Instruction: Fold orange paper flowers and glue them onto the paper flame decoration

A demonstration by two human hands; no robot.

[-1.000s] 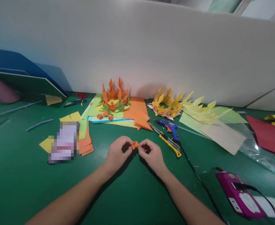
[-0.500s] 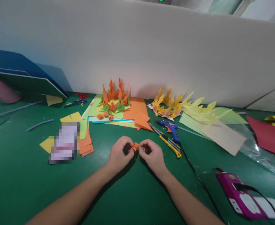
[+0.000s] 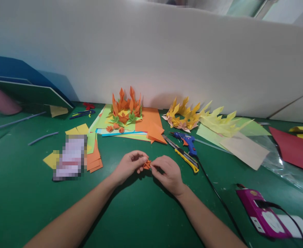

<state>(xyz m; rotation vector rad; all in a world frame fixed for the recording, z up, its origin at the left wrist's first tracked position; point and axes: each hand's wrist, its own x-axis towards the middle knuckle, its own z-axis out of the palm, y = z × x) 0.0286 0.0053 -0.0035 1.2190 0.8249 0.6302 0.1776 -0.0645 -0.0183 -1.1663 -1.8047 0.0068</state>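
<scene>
A small folded orange paper piece [image 3: 147, 164] sits between my two hands, low over the green table [image 3: 141, 213]. My left hand [image 3: 129, 166] pinches its left side with thumb and fingertips. My right hand [image 3: 167, 173] pinches its right side, fingers curled. Both hands are closed on the paper. Beyond them stand an orange paper flower model [image 3: 126, 107] on orange and green sheets and a yellow paper flower model [image 3: 185, 115].
A blue glue gun [image 3: 188, 142] and a yellow utility knife [image 3: 186, 159] lie just right of my hands, with a black cord running toward a purple power strip [image 3: 262, 214]. Orange and yellow paper sheets [image 3: 93, 159] lie to the left. Red paper [image 3: 293, 151] lies far right.
The orange paper piece has turned and dropped slightly between my fingers. My right hand has rolled over, its fingers now more on top of the piece.
</scene>
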